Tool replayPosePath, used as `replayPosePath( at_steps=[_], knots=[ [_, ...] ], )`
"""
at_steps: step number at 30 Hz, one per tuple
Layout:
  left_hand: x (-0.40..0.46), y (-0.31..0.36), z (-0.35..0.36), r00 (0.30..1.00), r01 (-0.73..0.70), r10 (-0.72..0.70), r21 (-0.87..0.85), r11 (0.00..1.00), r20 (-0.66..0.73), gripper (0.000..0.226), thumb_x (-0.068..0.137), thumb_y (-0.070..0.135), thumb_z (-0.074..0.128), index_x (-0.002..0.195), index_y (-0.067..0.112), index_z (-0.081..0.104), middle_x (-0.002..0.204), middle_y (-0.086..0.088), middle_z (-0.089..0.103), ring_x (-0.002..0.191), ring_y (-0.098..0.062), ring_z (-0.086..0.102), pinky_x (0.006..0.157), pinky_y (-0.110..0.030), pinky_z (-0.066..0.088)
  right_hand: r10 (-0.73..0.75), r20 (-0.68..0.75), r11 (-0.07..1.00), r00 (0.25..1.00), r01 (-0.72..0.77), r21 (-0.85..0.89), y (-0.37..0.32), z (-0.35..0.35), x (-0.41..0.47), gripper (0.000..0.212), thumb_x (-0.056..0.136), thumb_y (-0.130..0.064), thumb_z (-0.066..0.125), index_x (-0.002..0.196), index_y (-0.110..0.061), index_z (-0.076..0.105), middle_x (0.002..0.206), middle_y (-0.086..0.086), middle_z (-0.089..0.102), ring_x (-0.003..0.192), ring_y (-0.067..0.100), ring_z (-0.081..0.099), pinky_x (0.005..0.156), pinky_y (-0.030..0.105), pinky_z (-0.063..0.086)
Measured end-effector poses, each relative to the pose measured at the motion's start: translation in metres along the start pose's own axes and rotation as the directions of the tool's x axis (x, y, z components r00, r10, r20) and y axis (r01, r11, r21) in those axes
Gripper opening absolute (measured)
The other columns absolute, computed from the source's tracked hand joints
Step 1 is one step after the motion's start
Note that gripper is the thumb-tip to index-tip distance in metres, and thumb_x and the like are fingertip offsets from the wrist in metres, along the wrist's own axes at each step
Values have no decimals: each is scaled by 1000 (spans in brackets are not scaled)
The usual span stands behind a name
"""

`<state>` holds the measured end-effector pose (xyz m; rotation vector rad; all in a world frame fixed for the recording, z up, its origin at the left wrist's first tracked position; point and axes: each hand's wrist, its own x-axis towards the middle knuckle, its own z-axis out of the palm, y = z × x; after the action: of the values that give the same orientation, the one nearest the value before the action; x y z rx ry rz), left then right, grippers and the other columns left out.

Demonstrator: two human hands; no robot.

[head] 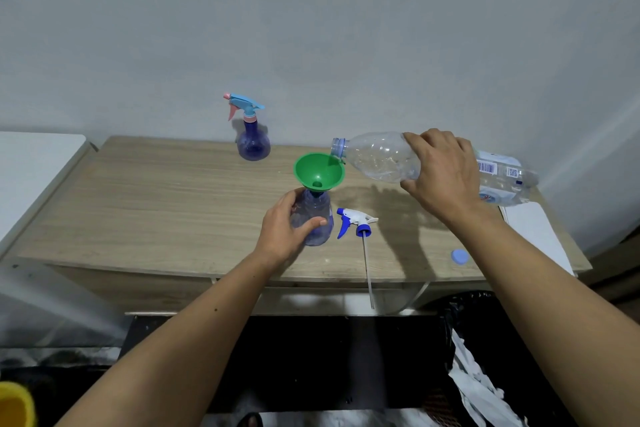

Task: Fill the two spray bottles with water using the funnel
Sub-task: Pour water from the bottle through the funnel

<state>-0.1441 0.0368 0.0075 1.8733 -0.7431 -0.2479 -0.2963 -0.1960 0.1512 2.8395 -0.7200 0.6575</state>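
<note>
Left hand: the left hand [284,232] wraps its fingers and thumb round the clear bluish plastic spray bottle [313,222], likely to keep it from tipping under the funnel's weight.
Funnel: the green plastic funnel [319,171] sits with its spout in the open neck of that bottle, near the middle of the pale wood-grain surface [156,204].
Right hand: the right hand [441,173] grips the clear plastic water bottle [381,156] round its middle, tipped nearly level, mouth just at the funnel's rim so water should fall inside; I cannot make out a stream.
Removed sprayer: the white and blue trigger head [356,222] lies beside the held bottle, its tube hanging over the front edge.
Second bottle: the round purple spray bottle with a blue and pink trigger [252,135] stands capped near the wall, apparently awaiting its turn.
Cap: a small blue cap [460,256] rests near the right edge.
</note>
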Motion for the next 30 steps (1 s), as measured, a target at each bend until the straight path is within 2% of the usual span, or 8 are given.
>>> replayPosePath(
  at_steps=[2, 7, 11, 19, 26, 30],
  knots=[
    [0, 0, 0, 1000, 3, -3, -2, 1000, -1, 69, 82, 26, 93, 143, 15, 61, 127, 6, 72, 112, -8, 68, 93, -7, 48, -10, -8, 1000, 1000, 10, -11, 1, -1, -1, 71, 71, -25, 86, 138, -18, 63, 115, 9, 65, 107, 36, 61, 99, 45, 40],
    [1, -3, 0, 1000, 11, -11, -1, 1000, -6, 69, 81, 28, 93, 141, 17, 62, 125, 8, 73, 113, -6, 68, 98, -20, 53, -31, -24, 999, 999, 30, -28, 4, -2, -2, 74, 67, -22, 89, 137, -18, 65, 114, 10, 65, 107, 35, 60, 98, 43, 37],
    [1, -3, 1, 1000, 13, -13, -3, 1000, 2, 71, 81, 29, 93, 143, 19, 61, 128, 9, 72, 115, -6, 67, 100, -20, 53, -55, -56, 997, 997, 52, -52, 6, -3, -1, 77, 62, -19, 92, 134, -17, 66, 111, 11, 64, 104, 35, 61, 94, 41, 33],
    [1, -2, 0, 1000, 18, -18, -13, 1000, 7, 69, 82, 29, 92, 142, 22, 61, 127, 11, 71, 116, -3, 66, 97, -16, 51, -96, -90, 993, 991, 90, -74, 9, -6, 2, 77, 59, -13, 91, 133, -18, 67, 112, 10, 65, 106, 35, 61, 94, 43, 38],
    [0, -1, 0, 1000, 4, -4, -25, 1000, 0, 67, 81, 28, 93, 141, 23, 62, 125, 11, 72, 114, -3, 67, 97, -19, 53, -148, -129, 986, 981, 136, -98, 11, -2, 1, 74, 62, -15, 90, 132, -19, 67, 112, 9, 65, 105, 35, 62, 93, 41, 34],
    [-1, -1, -1, 1000, 7, -7, -11, 1000, 2, 70, 81, 30, 93, 143, 21, 60, 127, 9, 72, 115, -7, 67, 99, -24, 55, -138, -129, 989, 982, 129, -75, 9, -4, 1, 76, 60, -11, 87, 133, -18, 67, 112, 9, 64, 107, 35, 61, 95, 43, 37]
  ],
)
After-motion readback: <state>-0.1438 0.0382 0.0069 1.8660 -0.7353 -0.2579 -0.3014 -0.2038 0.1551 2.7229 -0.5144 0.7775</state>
